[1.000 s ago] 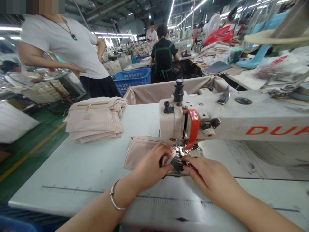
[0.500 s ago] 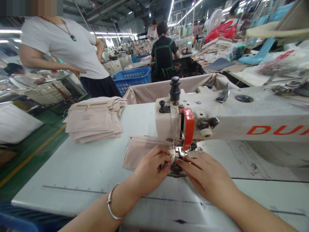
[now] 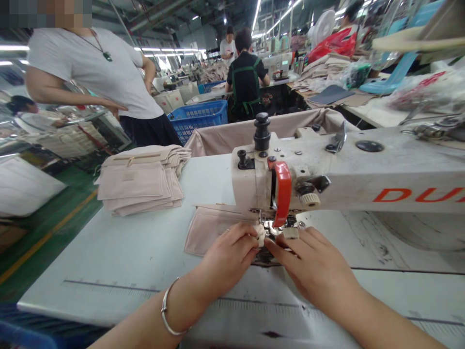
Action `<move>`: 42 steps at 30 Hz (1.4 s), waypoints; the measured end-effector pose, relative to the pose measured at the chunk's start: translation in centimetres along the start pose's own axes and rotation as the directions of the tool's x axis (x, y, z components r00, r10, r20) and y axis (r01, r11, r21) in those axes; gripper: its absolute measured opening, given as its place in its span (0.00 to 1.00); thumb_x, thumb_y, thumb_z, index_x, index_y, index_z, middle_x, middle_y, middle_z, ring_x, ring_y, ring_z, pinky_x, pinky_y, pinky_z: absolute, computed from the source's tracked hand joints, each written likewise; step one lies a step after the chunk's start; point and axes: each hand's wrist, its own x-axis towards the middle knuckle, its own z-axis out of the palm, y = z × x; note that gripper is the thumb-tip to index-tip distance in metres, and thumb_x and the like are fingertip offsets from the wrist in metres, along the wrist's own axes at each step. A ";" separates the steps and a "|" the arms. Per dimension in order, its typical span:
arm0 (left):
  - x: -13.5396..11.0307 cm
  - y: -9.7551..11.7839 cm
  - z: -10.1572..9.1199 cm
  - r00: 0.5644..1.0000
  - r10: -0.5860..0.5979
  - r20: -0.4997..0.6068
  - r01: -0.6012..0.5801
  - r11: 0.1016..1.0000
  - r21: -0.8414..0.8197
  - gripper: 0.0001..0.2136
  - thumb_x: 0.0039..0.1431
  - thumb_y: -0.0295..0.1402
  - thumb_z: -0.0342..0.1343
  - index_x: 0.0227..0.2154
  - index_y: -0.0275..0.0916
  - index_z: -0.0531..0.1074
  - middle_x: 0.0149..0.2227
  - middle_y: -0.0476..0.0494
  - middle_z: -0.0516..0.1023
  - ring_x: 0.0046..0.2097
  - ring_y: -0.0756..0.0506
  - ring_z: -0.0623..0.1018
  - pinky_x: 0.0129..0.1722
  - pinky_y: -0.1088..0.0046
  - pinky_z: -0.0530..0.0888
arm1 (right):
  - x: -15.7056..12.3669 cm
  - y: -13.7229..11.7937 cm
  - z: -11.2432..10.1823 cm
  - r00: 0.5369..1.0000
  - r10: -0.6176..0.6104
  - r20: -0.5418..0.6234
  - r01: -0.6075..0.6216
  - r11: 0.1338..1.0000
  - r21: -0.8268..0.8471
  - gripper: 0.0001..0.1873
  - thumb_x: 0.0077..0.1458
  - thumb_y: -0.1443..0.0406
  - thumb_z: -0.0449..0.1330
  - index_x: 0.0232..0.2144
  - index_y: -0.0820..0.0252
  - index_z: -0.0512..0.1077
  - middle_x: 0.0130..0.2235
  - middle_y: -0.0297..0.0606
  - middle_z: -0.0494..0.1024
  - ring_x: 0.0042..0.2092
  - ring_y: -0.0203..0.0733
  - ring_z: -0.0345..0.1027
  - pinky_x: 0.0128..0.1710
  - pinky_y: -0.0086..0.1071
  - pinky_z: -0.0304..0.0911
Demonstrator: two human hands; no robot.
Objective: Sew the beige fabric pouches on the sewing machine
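L hand [image 3: 232,254]: 1. R hand [image 3: 316,259]: 1. Own tot.: 2. Silver bracelet [image 3: 164,310]: 1. Surface [image 3: 119,252], nr.: 1. Sewing mach. [image 3: 348,165], nr.: 1. Red guard [image 3: 283,191]: 1. Fabric pc. [image 3: 207,230] at L hand: 1. Fabric stack [image 3: 138,183]: 1; pcs. overlap, no exact qty. Red bag [image 3: 334,46]: 1. White fan [image 3: 324,28]: 1. Co-workers [image 3: 247,80]: min. 5.

Left hand [image 3: 229,256]: pinching flat beige fabric piece [image 3: 205,231]
Right hand [image 3: 317,261]: near silvery presser foot [image 3: 269,227], white metal sewing machine [image 3: 348,167]
Pale smooth tabletop [image 3: 119,249]: stacked beige fabric pouches [image 3: 140,183]

Angling both forearms [image 3: 152,315] inward, pinching with the left hand [image 3: 232,254], holding the right hand [image 3: 314,261] palm down just beside it.
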 end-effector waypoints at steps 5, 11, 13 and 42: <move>-0.1 0.2 0.1 0.997 0.047 0.068 -0.055 0.992 0.114 0.06 0.66 0.25 0.49 0.40 0.39 0.69 0.45 0.42 0.73 0.48 0.44 0.74 0.50 0.64 0.73 | 0.2 -0.2 0.0 1.000 -0.004 -0.008 0.004 1.000 -0.016 0.15 0.63 0.73 0.51 0.49 0.64 0.71 0.40 0.44 0.75 0.40 0.48 0.64 0.40 0.45 0.56; 0.0 0.1 0.3 0.998 0.032 0.049 -0.033 0.999 0.002 0.06 0.67 0.26 0.50 0.41 0.40 0.71 0.45 0.45 0.73 0.47 0.47 0.75 0.51 0.67 0.74 | 0.4 0.4 0.3 0.999 0.017 -0.031 -0.012 0.983 0.181 0.17 0.64 0.72 0.51 0.50 0.56 0.73 0.39 0.40 0.76 0.42 0.46 0.66 0.41 0.42 0.54; 0.0 -0.2 0.4 1.000 0.002 0.028 0.000 0.998 -0.059 0.05 0.66 0.27 0.52 0.39 0.41 0.72 0.45 0.45 0.74 0.47 0.47 0.75 0.51 0.68 0.74 | 0.5 0.7 0.3 0.999 0.042 -0.029 -0.033 0.968 0.249 0.16 0.64 0.72 0.51 0.48 0.55 0.73 0.41 0.39 0.77 0.42 0.45 0.67 0.42 0.41 0.55; 0.0 1.5 -0.2 0.991 -0.044 0.130 0.028 0.992 0.122 0.11 0.57 0.20 0.54 0.41 0.38 0.69 0.42 0.43 0.75 0.45 0.41 0.73 0.48 0.59 0.72 | -0.8 -1.0 -2.6 0.978 0.091 0.189 -0.146 0.942 0.303 0.15 0.59 0.67 0.59 0.50 0.55 0.69 0.43 0.37 0.74 0.46 0.46 0.65 0.51 0.46 0.56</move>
